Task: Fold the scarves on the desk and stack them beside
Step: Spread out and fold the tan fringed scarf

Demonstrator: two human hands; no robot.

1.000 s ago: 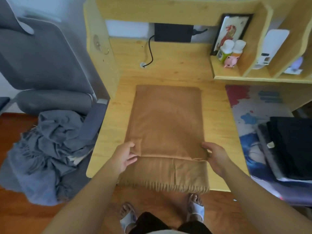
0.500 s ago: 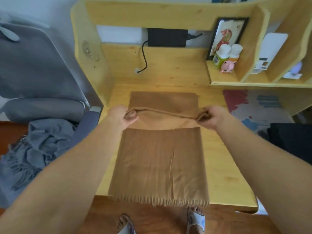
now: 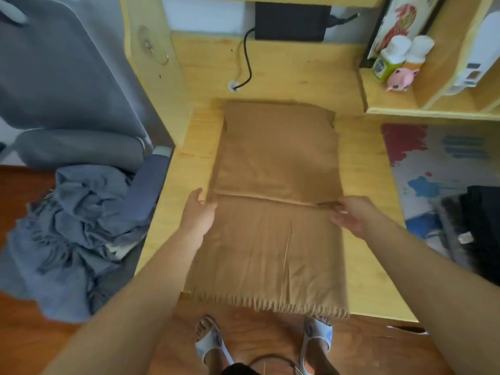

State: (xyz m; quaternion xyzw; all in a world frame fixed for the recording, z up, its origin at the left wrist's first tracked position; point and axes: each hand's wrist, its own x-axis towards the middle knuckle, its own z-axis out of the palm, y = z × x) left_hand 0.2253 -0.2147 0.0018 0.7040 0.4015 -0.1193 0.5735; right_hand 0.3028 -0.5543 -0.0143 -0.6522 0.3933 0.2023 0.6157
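On the pale wooden desk, both hands sit at the fold line of a camel-brown fringed scarf.

Nearest, the scarf's fringed end hangs just over the desk's front edge, above two feet in pale blue slide sandals. Farther in, the left hand rests at the scarf's left edge, fingers loosely curved against the cloth; whether it pinches the fold I cannot tell. The right hand lies at the right edge, its fingertips pinching the folded lip. Beyond them the doubled-over half lies flat toward the desk's back panel. Left of the desk, a crumpled grey-blue fringed scarf is heaped on a grey chair. At the right, dark folded cloth rests on a paint-splash mat.
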